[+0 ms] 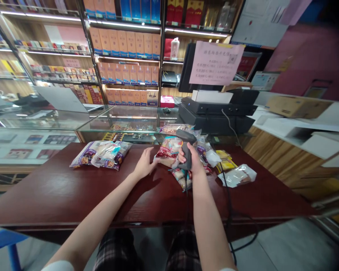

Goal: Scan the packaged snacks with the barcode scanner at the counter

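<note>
Gripping a dark handheld barcode scanner (186, 150) in a closed right hand (192, 162), the person holds its nose tilted up and away, over a heap of plastic-wrapped snack packets (167, 150). Its cable (228, 203) runs down past the edge of a dark red wooden counter (53, 188). The open left hand (144, 163) lies palm down just left of the scanner, its fingertips (155, 159) at the edge of that heap, with nothing gripped.

Further left of the scanner, well apart from it, sits a second pile of purple-and-white snack bags (101, 155). To its right lie yellow packets (225, 162) and, nearer the counter's edge, a white plastic-wrapped bag (237, 175). Behind the scanner stand a glass display case (130, 122) and a black cash register setup (217, 109), with a pink paper sign (216, 62) above it. Shelves of boxed goods (127, 49) rise beyond the scanner, a silver laptop (62, 98) sits to its left, and a cardboard box (296, 106) rests to its right. Plaid trousers (115, 252) show below the counter, nearer the camera than the scanner.
</note>
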Demonstrator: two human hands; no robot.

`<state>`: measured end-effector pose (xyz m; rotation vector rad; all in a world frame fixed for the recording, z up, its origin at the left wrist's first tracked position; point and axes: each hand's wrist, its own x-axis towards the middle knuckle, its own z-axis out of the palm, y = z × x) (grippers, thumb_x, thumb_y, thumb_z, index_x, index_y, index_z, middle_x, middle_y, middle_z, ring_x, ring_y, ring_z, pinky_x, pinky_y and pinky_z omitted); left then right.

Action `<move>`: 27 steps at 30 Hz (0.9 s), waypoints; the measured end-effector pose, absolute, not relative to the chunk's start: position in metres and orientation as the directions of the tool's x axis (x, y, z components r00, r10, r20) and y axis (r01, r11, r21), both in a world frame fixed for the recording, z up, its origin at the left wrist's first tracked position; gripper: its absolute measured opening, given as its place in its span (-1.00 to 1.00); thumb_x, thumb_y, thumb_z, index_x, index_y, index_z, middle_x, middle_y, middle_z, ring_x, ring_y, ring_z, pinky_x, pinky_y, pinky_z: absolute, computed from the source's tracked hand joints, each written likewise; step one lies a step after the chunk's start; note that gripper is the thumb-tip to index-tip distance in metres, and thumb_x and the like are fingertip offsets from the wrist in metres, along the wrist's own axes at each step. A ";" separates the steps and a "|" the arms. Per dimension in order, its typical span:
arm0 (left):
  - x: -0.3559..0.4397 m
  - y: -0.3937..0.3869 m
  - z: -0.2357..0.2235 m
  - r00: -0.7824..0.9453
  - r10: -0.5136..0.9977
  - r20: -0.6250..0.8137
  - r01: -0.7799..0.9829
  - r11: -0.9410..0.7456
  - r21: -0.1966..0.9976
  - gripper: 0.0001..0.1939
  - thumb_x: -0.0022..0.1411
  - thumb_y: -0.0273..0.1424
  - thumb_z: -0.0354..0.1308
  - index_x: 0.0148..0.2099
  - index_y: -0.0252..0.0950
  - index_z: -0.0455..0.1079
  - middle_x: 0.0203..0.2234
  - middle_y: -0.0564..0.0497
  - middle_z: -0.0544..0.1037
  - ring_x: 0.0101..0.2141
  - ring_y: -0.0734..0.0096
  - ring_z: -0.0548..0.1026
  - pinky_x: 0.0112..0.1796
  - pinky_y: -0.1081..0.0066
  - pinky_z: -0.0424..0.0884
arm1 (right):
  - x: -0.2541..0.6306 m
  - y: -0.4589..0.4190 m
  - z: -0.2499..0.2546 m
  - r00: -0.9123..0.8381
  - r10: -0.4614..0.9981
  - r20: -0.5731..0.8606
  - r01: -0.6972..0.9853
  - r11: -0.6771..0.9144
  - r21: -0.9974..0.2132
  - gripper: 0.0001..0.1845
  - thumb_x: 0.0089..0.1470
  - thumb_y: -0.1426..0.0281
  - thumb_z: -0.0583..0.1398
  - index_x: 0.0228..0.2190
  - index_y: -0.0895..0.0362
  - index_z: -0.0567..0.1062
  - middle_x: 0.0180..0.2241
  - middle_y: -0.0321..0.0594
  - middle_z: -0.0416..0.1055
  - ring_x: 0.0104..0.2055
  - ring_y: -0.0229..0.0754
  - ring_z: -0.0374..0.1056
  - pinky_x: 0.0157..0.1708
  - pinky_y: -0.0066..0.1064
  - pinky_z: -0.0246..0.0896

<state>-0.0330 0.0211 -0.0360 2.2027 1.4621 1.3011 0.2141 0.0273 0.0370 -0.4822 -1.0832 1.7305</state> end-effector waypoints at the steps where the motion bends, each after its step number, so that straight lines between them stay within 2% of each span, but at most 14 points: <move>1: -0.024 0.028 -0.035 0.114 0.845 0.522 0.603 -0.477 0.640 -0.33 0.29 -0.12 0.16 0.33 -0.30 0.14 0.22 -0.31 0.32 0.24 0.00 0.33 0.22 0.00 0.27 | 0.215 0.028 0.036 -0.421 0.893 0.159 -0.537 -0.104 -0.837 -0.47 -0.02 -0.07 0.33 -0.52 0.07 0.28 -0.63 -0.43 0.23 -0.72 -0.42 0.00 -0.71 -0.51 -0.03; 4: 0.001 0.050 -0.029 0.105 0.882 0.459 0.529 -0.440 0.725 -0.13 0.16 -0.03 0.28 0.35 -0.38 0.12 0.25 -0.41 0.28 0.26 -0.12 0.30 0.22 -0.03 0.25 | 0.216 0.031 0.033 -0.431 0.891 0.140 -0.524 -0.121 -0.843 -0.49 0.02 -0.06 0.31 -0.50 0.07 0.30 -0.63 -0.44 0.23 -0.72 -0.42 0.01 -0.70 -0.52 -0.01; 6: 0.015 0.059 -0.024 0.114 0.858 0.501 0.530 -0.479 0.700 -0.02 0.06 0.00 0.35 0.37 -0.39 0.11 0.26 -0.42 0.26 0.28 -0.18 0.25 0.25 -0.06 0.19 | 0.217 0.033 0.031 -0.442 0.889 0.122 -0.505 -0.134 -0.853 -0.46 0.04 -0.09 0.28 -0.54 0.07 0.28 -0.67 -0.44 0.18 -0.72 -0.41 0.01 -0.69 -0.51 0.00; 8: 0.025 0.062 -0.021 0.117 0.830 0.545 0.545 -0.513 0.663 0.00 0.03 0.00 0.38 0.39 -0.32 0.13 0.28 -0.38 0.26 0.29 -0.19 0.24 0.25 -0.09 0.18 | 0.218 0.036 0.028 -0.461 0.881 0.105 -0.481 -0.149 -0.864 -0.42 0.04 -0.13 0.25 -0.58 0.07 0.25 -0.72 -0.44 0.12 -0.73 -0.39 0.01 -0.69 -0.50 0.01; 11: 0.032 0.059 -0.020 0.140 0.812 0.566 0.565 -0.535 0.628 -0.16 0.13 -0.04 0.32 0.37 -0.20 0.22 0.28 -0.29 0.29 0.28 -0.14 0.27 0.23 -0.08 0.21 | 0.219 0.037 0.027 -0.443 0.890 0.111 -0.498 -0.141 -0.856 -0.44 0.04 -0.14 0.25 -0.55 0.07 0.28 -0.72 -0.45 0.12 -0.73 -0.38 0.01 -0.70 -0.51 0.00; 15: 0.035 0.054 -0.027 0.123 0.791 0.600 0.521 -0.566 0.639 -0.36 0.28 -0.14 0.20 0.33 -0.22 0.29 0.28 -0.27 0.32 0.29 -0.02 0.28 0.26 -0.01 0.20 | 0.220 0.034 0.029 -0.392 0.907 0.153 -0.573 -0.111 -0.812 -0.54 0.01 -0.06 0.30 -0.37 0.05 0.39 -0.62 -0.45 0.25 -0.71 -0.40 0.02 -0.69 -0.52 0.02; 21: 0.022 0.058 -0.036 0.048 0.805 0.591 0.428 -0.551 0.716 -0.45 0.34 -0.22 0.09 0.31 -0.30 0.31 0.25 -0.26 0.39 0.27 0.08 0.32 0.29 0.03 0.16 | 0.219 0.029 0.034 -0.379 0.910 0.170 -0.592 -0.097 -0.800 -0.52 -0.01 -0.02 0.33 -0.22 0.07 0.44 -0.60 -0.49 0.25 -0.72 -0.41 0.02 -0.70 -0.52 0.02; 27: 0.000 0.073 -0.048 -0.150 0.860 0.488 0.233 -0.449 0.863 -0.51 0.34 -0.23 0.07 0.26 -0.27 0.38 0.23 -0.19 0.44 0.25 0.12 0.37 0.28 0.06 0.18 | 0.217 0.028 0.036 -0.363 0.921 0.138 -0.561 -0.098 -0.822 -0.51 -0.01 -0.02 0.32 -0.22 0.07 0.43 -0.61 -0.50 0.24 -0.74 -0.42 0.02 -0.72 -0.52 -0.05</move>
